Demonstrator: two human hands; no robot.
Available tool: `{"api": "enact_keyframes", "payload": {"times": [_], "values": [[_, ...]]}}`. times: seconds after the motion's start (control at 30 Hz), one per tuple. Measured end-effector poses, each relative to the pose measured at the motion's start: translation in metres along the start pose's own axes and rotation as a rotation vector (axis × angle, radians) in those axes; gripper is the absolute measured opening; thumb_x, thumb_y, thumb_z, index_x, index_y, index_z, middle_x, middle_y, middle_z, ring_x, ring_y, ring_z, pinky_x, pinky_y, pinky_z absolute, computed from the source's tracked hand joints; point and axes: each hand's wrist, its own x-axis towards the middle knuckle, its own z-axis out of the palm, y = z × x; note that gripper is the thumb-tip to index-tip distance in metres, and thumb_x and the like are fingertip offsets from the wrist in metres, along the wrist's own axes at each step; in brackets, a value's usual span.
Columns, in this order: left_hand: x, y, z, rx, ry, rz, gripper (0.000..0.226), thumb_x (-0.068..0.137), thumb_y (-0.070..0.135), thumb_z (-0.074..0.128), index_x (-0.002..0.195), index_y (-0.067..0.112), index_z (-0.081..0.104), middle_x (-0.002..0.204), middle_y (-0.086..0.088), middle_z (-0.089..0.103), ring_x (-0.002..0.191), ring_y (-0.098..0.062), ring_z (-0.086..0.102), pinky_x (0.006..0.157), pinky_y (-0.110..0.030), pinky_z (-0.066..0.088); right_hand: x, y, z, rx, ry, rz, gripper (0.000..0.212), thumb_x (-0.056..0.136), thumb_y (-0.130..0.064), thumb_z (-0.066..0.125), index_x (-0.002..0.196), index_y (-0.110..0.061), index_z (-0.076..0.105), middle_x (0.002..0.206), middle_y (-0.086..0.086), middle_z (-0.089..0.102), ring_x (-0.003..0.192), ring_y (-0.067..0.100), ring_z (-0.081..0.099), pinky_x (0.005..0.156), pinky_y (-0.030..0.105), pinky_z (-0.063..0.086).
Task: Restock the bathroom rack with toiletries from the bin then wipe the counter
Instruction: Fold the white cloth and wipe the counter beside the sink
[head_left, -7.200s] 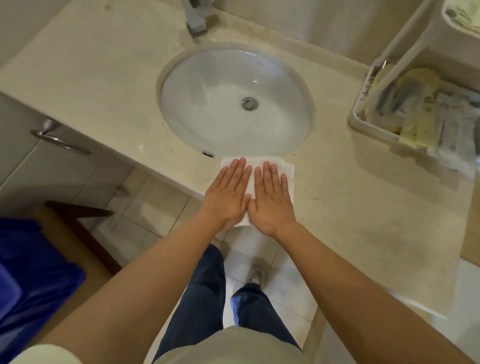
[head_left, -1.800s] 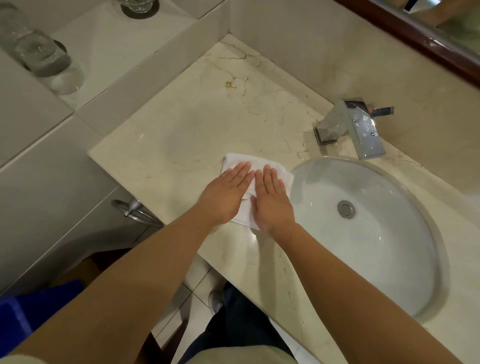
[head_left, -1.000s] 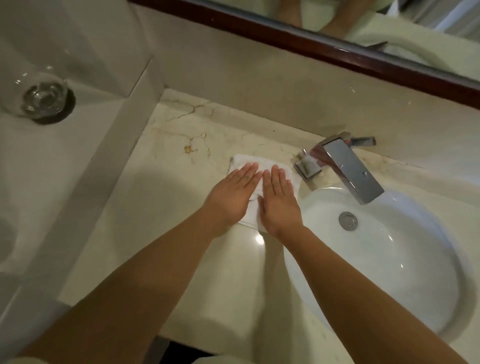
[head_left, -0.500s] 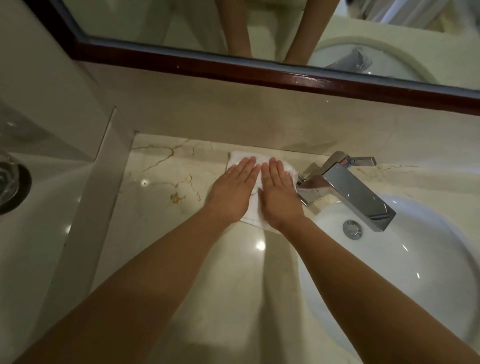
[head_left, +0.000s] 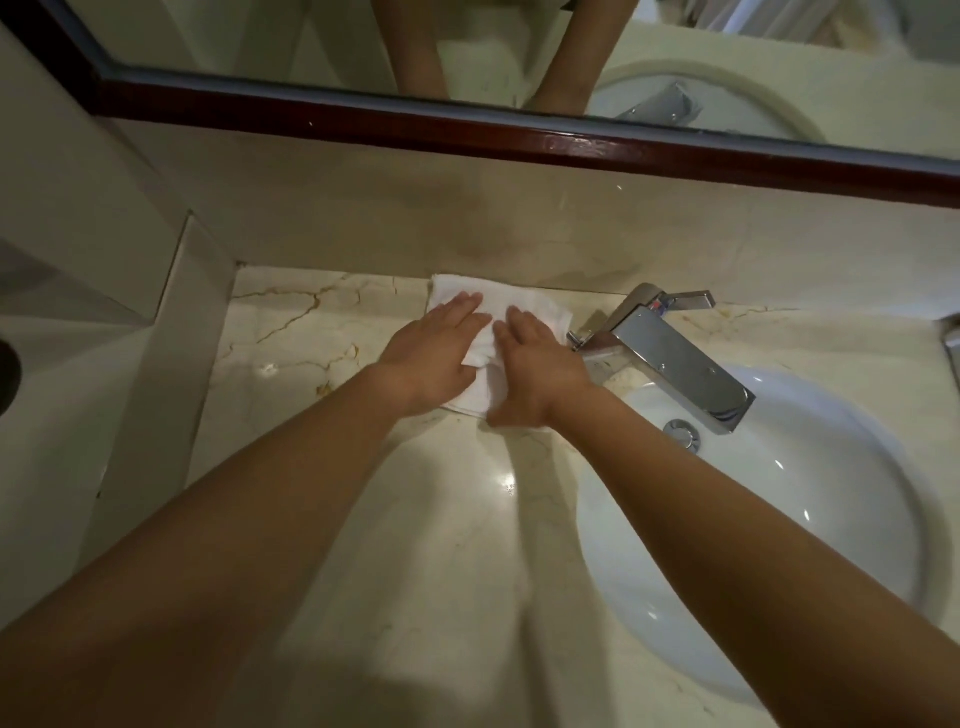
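A folded white cloth (head_left: 498, 304) lies on the beige marble counter (head_left: 415, 519), its far edge against the back wall, just left of the faucet. My left hand (head_left: 434, 356) and my right hand (head_left: 535, 364) press flat on it side by side, fingers straight and pointing at the wall. A small fold of cloth bulges up between the two hands. The rack and the toiletries bin are out of view.
A chrome faucet (head_left: 670, 358) stands right of my right hand over the white sink basin (head_left: 779, 519). A mirror with a dark red frame (head_left: 467, 132) runs above the backsplash. A raised ledge (head_left: 78, 389) borders the counter's left side.
Both hands have pushed the cloth from the counter's front, past the sink's left side, back to the wall beside the faucet. In the last half second it reached the backsplash.
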Motion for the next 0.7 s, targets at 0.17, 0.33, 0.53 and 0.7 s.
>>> {"api": "enact_keyframes", "payload": {"times": [0.17, 0.33, 0.53, 0.7], "values": [[-0.029, 0.000, 0.008, 0.087, -0.019, 0.071, 0.089, 0.080, 0.048, 0.056, 0.154, 0.023, 0.013, 0.162, 0.004, 0.004, 0.149, -0.014, -0.001, 0.119, -0.031, 0.013, -0.003, -0.012, 0.003, -0.110, 0.027, 0.010, 0.113, 0.076, -0.040, 0.075, 0.153, -0.007, 0.000, 0.161, 0.014, -0.006, 0.149, 0.030, -0.002, 0.113, 0.038, 0.029], [-0.030, 0.002, 0.009, 0.183, -0.030, 0.074, 0.086, 0.084, 0.033, 0.055, 0.155, 0.019, 0.008, 0.162, 0.002, -0.001, 0.149, -0.015, -0.002, 0.119, -0.030, 0.009, -0.006, -0.012, 0.005, -0.188, -0.043, -0.005, 0.115, 0.078, -0.039, 0.073, 0.153, -0.006, -0.008, 0.160, 0.017, -0.014, 0.149, 0.033, -0.006, 0.117, 0.039, 0.023], [-0.024, 0.020, -0.003, 0.101, 0.078, -0.037, 0.062, 0.087, 0.015, 0.053, 0.146, 0.021, 0.035, 0.148, 0.003, 0.038, 0.134, -0.018, 0.040, 0.097, -0.039, 0.047, 0.004, -0.006, 0.012, -0.055, 0.134, 0.029, 0.067, 0.092, -0.010, 0.056, 0.150, -0.015, 0.023, 0.160, 0.008, 0.013, 0.147, 0.025, 0.017, 0.099, 0.040, 0.043], [-0.022, 0.021, 0.000, 0.107, 0.053, -0.071, 0.065, 0.086, 0.014, 0.056, 0.147, 0.025, 0.033, 0.153, 0.007, 0.031, 0.139, -0.015, 0.034, 0.097, -0.035, 0.046, 0.001, -0.007, 0.019, 0.029, 0.270, 0.055, 0.047, 0.089, -0.005, 0.049, 0.134, -0.017, 0.046, 0.137, 0.003, 0.045, 0.128, 0.021, 0.043, 0.080, 0.038, 0.050]]}}
